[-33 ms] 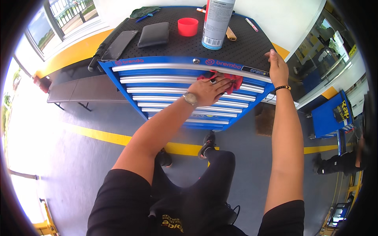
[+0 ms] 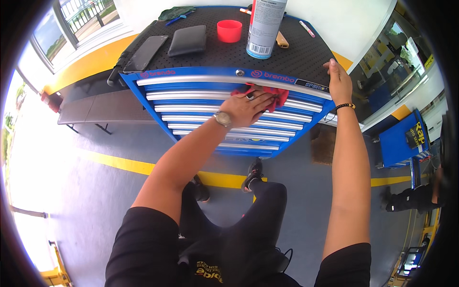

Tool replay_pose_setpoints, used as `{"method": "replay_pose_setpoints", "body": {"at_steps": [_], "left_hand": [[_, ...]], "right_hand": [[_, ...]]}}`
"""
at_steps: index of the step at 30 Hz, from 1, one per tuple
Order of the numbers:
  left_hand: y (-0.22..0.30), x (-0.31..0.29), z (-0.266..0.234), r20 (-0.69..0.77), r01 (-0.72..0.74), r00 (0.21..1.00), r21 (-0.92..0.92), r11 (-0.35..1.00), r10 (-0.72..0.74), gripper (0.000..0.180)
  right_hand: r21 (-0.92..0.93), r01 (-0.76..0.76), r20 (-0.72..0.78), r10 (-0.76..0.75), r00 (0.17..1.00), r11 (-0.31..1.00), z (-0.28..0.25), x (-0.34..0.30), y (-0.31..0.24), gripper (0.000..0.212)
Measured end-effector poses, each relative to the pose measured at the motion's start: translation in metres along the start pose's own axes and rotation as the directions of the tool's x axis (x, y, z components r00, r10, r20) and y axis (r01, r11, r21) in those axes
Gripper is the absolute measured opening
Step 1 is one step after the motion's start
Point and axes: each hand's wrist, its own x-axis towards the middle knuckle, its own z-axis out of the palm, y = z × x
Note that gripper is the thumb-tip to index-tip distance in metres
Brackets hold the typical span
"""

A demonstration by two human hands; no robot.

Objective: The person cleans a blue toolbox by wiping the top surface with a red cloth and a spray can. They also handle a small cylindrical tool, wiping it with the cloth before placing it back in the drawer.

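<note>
A blue tool cabinet (image 2: pixel 165 108) with several silver-fronted drawers stands before me. My left hand (image 2: pixel 246 107), with a watch on the wrist, presses a red cloth (image 2: pixel 281 97) against the upper drawer fronts. Its fingers lie over the cloth, and part of the cloth bunches out past them. At the cabinet's right top corner, my right hand (image 2: pixel 340 83) hooks its fingers over the edge; a beaded bracelet circles that wrist. Part of the grip is hidden by the hand itself.
On the black perforated top lie a phone (image 2: pixel 146 53), a black wallet (image 2: pixel 188 40), a red cup-shaped piece (image 2: pixel 229 31), a tall spray can (image 2: pixel 264 28) and a marker (image 2: pixel 307 29). A bench (image 2: pixel 95 111) stands left. Someone's dark-trousered leg (image 2: pixel 411 198) shows at right beside a blue cabinet (image 2: pixel 402 138).
My left hand has slid a little to the left along the drawer fronts, taking the red cloth with it. My right hand keeps its place at the corner.
</note>
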Motion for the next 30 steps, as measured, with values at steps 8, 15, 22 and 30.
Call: {"method": "replay_pose_setpoints", "body": {"at_steps": [8,15,22,30], "left_hand": [[-0.114,-0.164,-0.086,0.067,0.192,0.97,0.371,0.908,-0.232,0.037],[-0.133,-0.205,-0.09,-0.032,0.266,0.961,0.392,0.881,-0.276,0.044],[-0.055,-0.076,-0.034,-0.004,0.131,0.991,0.24,0.962,-0.134,0.042],[0.009,0.059,0.011,-0.091,-0.191,0.976,0.085,0.978,0.198,0.041]], "right_hand": [[0.018,0.054,-0.117,-0.052,0.992,0.998,0.014,0.002,-0.001,0.067],[-0.234,0.213,-0.435,-0.298,0.85,0.949,0.038,-0.005,-0.006,0.06],[-0.28,0.213,-0.458,-0.325,0.828,0.936,0.041,-0.003,-0.002,0.054],[-0.279,0.311,-0.416,-0.407,0.813,0.908,0.037,-0.002,-0.006,0.042]]}}
